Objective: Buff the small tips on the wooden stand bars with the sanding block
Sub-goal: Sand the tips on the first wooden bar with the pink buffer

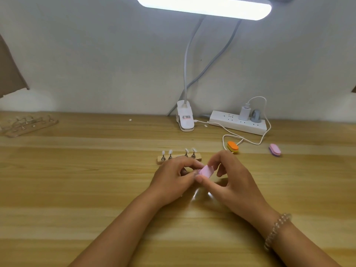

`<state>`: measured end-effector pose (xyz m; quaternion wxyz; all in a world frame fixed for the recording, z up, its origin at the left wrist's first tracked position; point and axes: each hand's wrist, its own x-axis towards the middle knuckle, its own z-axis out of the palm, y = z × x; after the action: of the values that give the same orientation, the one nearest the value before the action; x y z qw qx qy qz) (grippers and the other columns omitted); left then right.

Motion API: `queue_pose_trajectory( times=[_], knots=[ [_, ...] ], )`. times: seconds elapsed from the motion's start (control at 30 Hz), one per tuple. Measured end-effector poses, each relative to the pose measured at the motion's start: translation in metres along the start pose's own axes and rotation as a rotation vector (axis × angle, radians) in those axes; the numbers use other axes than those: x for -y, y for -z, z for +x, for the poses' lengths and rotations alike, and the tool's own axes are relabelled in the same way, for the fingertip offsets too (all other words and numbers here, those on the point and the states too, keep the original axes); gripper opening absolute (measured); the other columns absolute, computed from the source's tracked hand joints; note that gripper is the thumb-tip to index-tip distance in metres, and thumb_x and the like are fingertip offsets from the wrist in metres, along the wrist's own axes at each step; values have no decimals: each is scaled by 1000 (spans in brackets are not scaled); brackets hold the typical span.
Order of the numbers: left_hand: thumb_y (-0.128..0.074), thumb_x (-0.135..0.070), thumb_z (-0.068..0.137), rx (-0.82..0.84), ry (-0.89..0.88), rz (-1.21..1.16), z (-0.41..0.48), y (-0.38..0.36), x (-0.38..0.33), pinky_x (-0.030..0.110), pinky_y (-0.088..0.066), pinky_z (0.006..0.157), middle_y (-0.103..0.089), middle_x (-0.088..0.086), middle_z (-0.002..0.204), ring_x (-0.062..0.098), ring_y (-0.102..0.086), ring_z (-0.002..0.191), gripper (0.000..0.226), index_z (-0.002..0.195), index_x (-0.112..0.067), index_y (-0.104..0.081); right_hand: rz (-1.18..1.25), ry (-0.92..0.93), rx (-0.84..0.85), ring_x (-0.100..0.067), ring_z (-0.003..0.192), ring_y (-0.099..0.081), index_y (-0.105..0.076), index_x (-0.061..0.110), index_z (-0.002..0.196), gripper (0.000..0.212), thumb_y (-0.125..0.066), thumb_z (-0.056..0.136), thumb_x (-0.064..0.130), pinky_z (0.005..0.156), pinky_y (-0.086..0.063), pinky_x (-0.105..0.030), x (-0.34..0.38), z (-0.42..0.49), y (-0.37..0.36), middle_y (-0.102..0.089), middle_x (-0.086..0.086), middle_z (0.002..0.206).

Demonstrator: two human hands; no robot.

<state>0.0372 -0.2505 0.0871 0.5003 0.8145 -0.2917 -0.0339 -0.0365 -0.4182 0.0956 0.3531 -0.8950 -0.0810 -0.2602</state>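
The desk (96, 189) is pale wood-grain board, smooth, with a soft sheen that mirrors the lamp light near the middle. The stand bar (159, 160) is bare, unvarnished-looking light wood. Its cone holders (163, 158) are polished metal, and the small tips (163, 152) on them are milky, semi-clear plastic. The pink sanding block (206, 171) looks matt and finely gritty, as do the orange block (232, 147) and the pink block (274, 149) farther right. The power strip (238, 123) and the lamp clip (185, 118) are smooth white plastic. At the far left lies a clear plastic stand (28, 124). The wrist bracelet (277, 231) has glassy clear beads.
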Motion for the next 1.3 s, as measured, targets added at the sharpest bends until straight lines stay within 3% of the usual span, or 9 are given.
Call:
queue_pose_trajectory(
  times=[0.1,0.27,0.4,0.53,0.7,0.8,0.9,1.1,1.3],
  knots=[
    [-61,-41,82,6,-2,8,0,0,0,49,-55,78,-71,-17,93,19,-65,75,20,96,-38,-76,45,-77,-26,-10,79,-54,-54,29,90,31,-70,76,52,67,-49,-31,-4,5,2,-58,12,89],
    [-55,-35,82,25,1,23,0,0,2,48,-55,82,-70,-16,101,13,-65,81,28,102,-34,-74,-57,75,20,-8,83,-55,-54,29,99,33,-71,78,50,68,-49,-28,2,-1,-1,-56,16,97],
    [-56,-44,85,29,-28,31,1,-1,3,45,-54,78,-70,-18,97,12,-62,76,18,95,-42,-72,5,-78,-60,-10,81,-56,-57,25,93,31,-71,77,48,73,-49,-35,-3,6,3,-60,14,92],
    [-57,-35,86,40,-34,27,1,0,3,39,-54,77,-69,-18,99,6,-61,77,19,95,-45,-71,-71,36,-27,-8,80,-55,-55,29,93,34,-68,77,56,68,-48,-29,3,0,0,-58,16,91],
    [-60,-32,89,38,-31,35,0,0,5,31,-47,71,-69,-19,96,2,-55,68,18,100,-38,-73,-58,-38,-57,-7,84,-56,-56,29,89,31,-74,76,51,73,-48,-31,-1,3,3,-61,17,89],
    [-54,-37,86,39,-15,15,0,1,1,39,-52,72,-70,-19,96,8,-56,68,24,100,-37,-73,-135,79,-41,-5,82,-54,-55,28,94,35,-69,76,55,69,-45,-20,2,0,0,-57,19,92],
    [-53,-40,86,34,-26,19,0,1,0,47,-54,76,-70,-19,90,15,-61,71,20,94,-40,-71,-84,36,-65,-5,84,-55,-54,27,92,34,-74,76,50,73,-44,-19,-1,1,0,-58,18,91],
    [-51,-37,86,49,-34,38,0,1,1,39,-52,74,-70,-19,92,7,-57,67,24,98,-38,-72,-138,102,-45,-4,83,-52,-54,25,95,36,-71,77,50,71,-42,-16,-1,-1,-3,-55,18,93],
    [-53,-44,86,50,-39,39,-1,1,-3,44,-54,78,-69,-19,86,14,-63,74,21,96,-39,-71,-65,-19,-77,-6,86,-56,-54,29,91,33,-71,76,53,75,-48,-30,-4,3,1,-59,19,91]
  ],
)
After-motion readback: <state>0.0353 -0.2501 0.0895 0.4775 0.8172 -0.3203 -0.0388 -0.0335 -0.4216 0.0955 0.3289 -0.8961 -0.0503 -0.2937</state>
